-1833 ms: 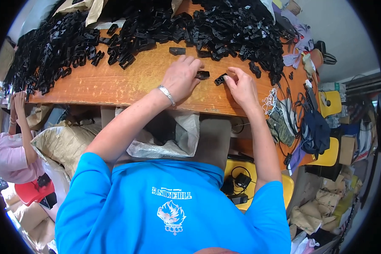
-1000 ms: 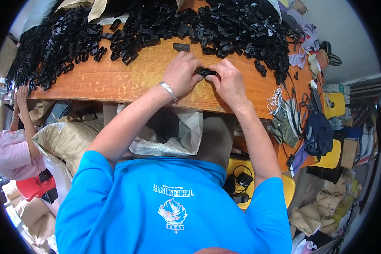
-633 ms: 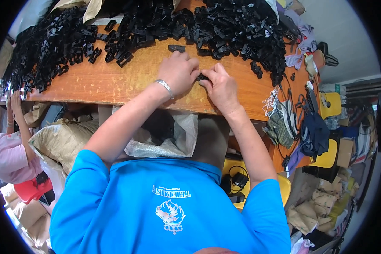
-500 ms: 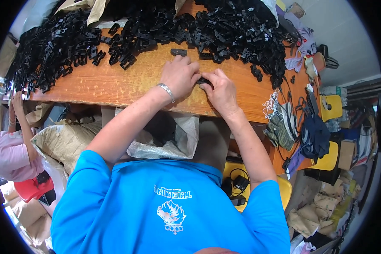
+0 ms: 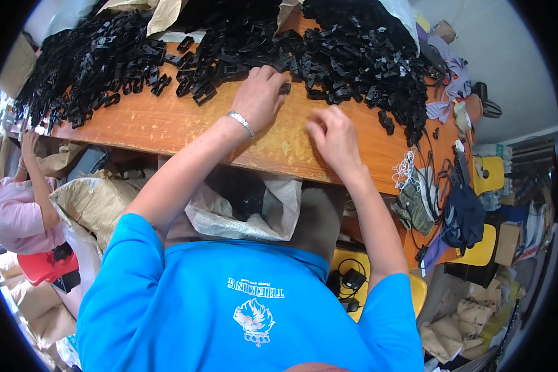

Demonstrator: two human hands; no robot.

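Note:
My left hand reaches over the table toward the heap, its fingers bent over a small black plastic part. One end of that part shows beside the fingers; the rest is hidden under them. To the right, my right hand hovers near the table's front edge, thumb and forefinger apart, and nothing shows between them. Beyond both hands lies a large heap of black plastic parts, with several loose ones along its near edge.
The wooden table has a worn front edge. Below it a white woven sack hangs open at my lap. Cords and cloth lie at the right. A co-worker in a pink top sits at the left, beside a brown paper sack.
My hands were together on a small black part; now they are apart, and that part is out of sight. My left hand has moved onto the part that lay ahead of it.

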